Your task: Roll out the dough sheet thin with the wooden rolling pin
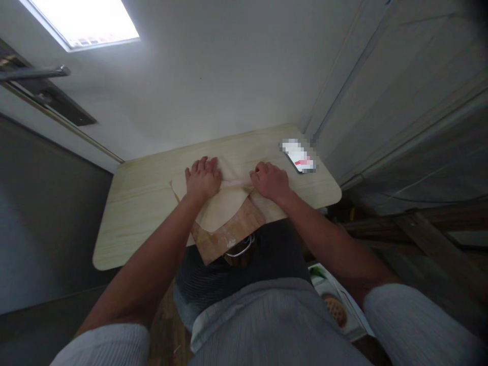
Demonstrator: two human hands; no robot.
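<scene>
A pale, thin sheet of dough [218, 212] lies on a brown board [224, 235] that juts past the table's near edge and bears white powdery smears. Across the dough runs a slim light rolling pin [237, 183], mostly covered by my hands. My left hand [204, 177] rests over its left end, fingers bent forward and knuckles up. At the other end my right hand [269, 180] is closed around the pin, its fingers curled. Both palms face down, and the fingertips are partly hidden.
The light wooden table [141, 203] stands against a white door with a metal handle [41, 73]. A phone with a lit screen [299, 155] lies at the back right. Below the right side sits a printed box [337, 305], beside wooden beams [427, 236].
</scene>
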